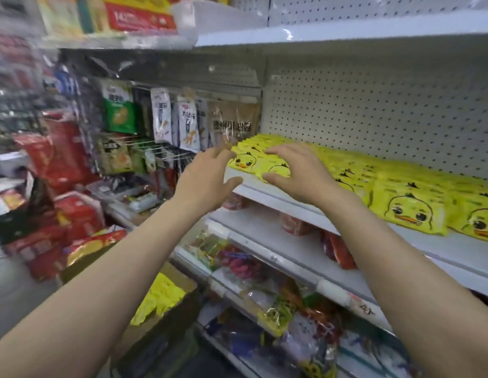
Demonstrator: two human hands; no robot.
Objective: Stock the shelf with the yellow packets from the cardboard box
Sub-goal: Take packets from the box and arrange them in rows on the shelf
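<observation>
Yellow packets with a duck face lie in rows on the white shelf, from its left end to the right edge of view. My right hand hovers over the leftmost packets, fingers spread and slightly bent, holding nothing; whether the fingertips touch the packets is unclear. My left hand is just left of them at the shelf's front edge, fingers relaxed and empty. Below, a cardboard box on the floor holds more yellow packets.
A white pegboard backs the shelf. Hanging snack bags fill racks to the left. Lower shelves carry red and mixed-colour packets. Red boxes are stacked on the far left. An upper shelf overhangs.
</observation>
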